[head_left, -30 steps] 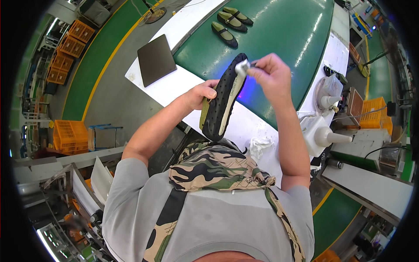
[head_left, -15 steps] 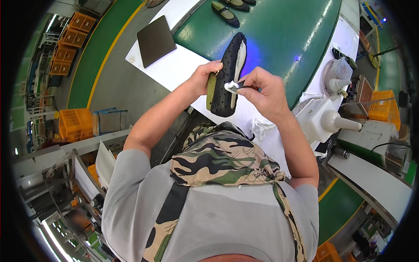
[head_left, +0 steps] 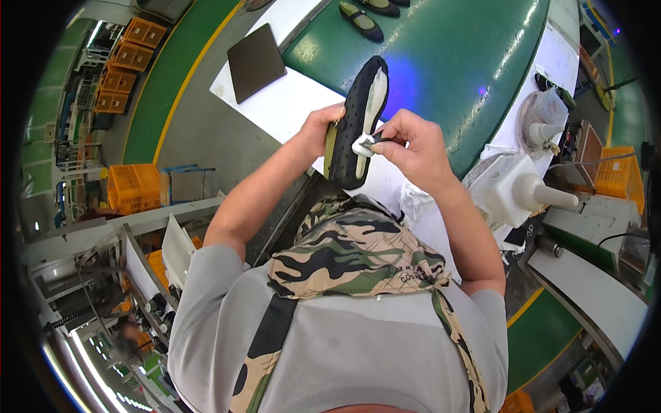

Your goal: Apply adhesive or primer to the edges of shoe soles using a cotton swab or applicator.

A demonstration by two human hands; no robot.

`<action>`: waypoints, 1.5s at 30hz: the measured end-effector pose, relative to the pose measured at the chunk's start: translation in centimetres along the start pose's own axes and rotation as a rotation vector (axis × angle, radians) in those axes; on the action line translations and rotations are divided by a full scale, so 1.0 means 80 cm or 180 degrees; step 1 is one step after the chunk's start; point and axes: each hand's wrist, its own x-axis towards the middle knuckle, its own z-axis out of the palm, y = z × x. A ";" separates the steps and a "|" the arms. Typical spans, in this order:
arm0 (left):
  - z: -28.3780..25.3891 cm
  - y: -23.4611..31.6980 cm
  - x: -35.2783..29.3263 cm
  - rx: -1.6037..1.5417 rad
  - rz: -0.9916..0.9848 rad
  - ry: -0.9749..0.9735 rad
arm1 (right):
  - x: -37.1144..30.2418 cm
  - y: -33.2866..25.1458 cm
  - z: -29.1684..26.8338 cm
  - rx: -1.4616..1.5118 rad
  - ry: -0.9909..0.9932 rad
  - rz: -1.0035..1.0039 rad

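Note:
My left hand point(head_left: 321, 129) is closed round the side of a black flat shoe point(head_left: 348, 131) with dotted upper and olive lining. The shoe stands nearly lengthwise before me, its pale sole strip point(head_left: 375, 102) turned partly up and to the right. Pinched in my right hand point(head_left: 417, 153) is a small dark-handled tool with a white, cloth-like tip point(head_left: 361, 145). That tip rests against the pale strip near the shoe's nearer half. What exactly the tool is stays partly hidden by the fingers.
Beyond the white table edge point(head_left: 296, 93) runs a green belt point(head_left: 454, 62) carrying dark shoes point(head_left: 361, 22). A dark square board point(head_left: 255, 62) lies at the left. White squeeze bottles point(head_left: 516, 189) and a crumpled white cloth point(head_left: 415, 201) are on the right. An orange crate point(head_left: 134, 188) stands far left.
The shoe has rolled slightly, showing more of its pale sole strip. The white tip has shifted a little along it. Both hands keep their grip, and the whole view has swung slightly.

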 end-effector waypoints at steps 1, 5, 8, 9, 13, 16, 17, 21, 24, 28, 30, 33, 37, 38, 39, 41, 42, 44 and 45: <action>0.003 -0.001 -0.004 0.0031 0.0094 -0.0059 | 0.004 0.003 -0.001 -0.0030 0.0127 -0.0107; 0.002 -0.001 -0.017 0.0034 0.0017 -0.0548 | 0.029 0.013 -0.006 0.0409 0.1086 -0.0380; -0.001 -0.003 -0.020 -0.0097 -0.0001 -0.0801 | 0.049 0.002 -0.022 0.0508 0.1431 -0.0363; -0.004 -0.003 -0.021 -0.0148 0.0019 -0.0903 | 0.056 -0.003 -0.026 0.0495 0.1491 -0.0346; -0.008 0.004 -0.029 -0.0216 -0.0149 -0.0977 | 0.082 -0.018 -0.025 0.0275 0.1682 -0.0604; -0.022 0.011 -0.042 -0.0229 -0.0120 -0.1103 | 0.096 -0.033 -0.007 -0.0246 0.1661 -0.0788; -0.027 0.012 -0.048 -0.0262 -0.0064 -0.1098 | 0.099 -0.040 0.002 -0.0550 0.1549 -0.0802; -0.060 0.011 -0.078 -0.0609 0.0133 -0.0895 | 0.114 -0.038 0.040 -0.0926 0.0936 -0.0744; -0.087 0.005 -0.101 -0.0609 0.0443 -0.0858 | 0.127 -0.042 0.077 -0.0700 0.0966 -0.0803; -0.129 -0.018 -0.121 -0.0990 0.0772 -0.1044 | 0.149 -0.037 0.135 -0.0988 0.0510 -0.0914; -0.147 -0.022 -0.149 -0.1199 0.1042 -0.1111 | 0.159 -0.020 0.157 -0.0727 0.0046 -0.0747; -0.180 -0.041 -0.182 -0.1523 0.1578 -0.0757 | 0.164 -0.008 0.193 0.0014 -0.0631 -0.0138; -0.247 -0.074 -0.255 -0.2353 0.2159 0.0220 | 0.170 0.029 0.248 0.0833 -0.0899 0.0416; -0.260 -0.081 -0.278 -0.2464 0.2359 0.0609 | 0.170 0.043 0.260 0.0941 -0.1011 0.0555; -0.278 -0.094 -0.301 -0.2573 0.2602 0.0854 | 0.172 0.050 0.275 0.0913 -0.1088 0.0748; -0.324 -0.130 -0.350 -0.2838 0.2958 0.1470 | 0.175 0.069 0.300 0.0931 -0.1268 0.0975; -0.348 -0.150 -0.378 -0.2994 0.3063 0.1834 | 0.177 0.077 0.311 0.0959 -0.1320 0.1146; -0.384 -0.186 -0.440 -0.3270 0.3384 0.2478 | 0.180 0.089 0.332 0.0878 -0.1411 0.1239; -0.409 -0.212 -0.473 -0.3331 0.3486 0.2812 | 0.182 0.095 0.341 0.0869 -0.1373 0.1398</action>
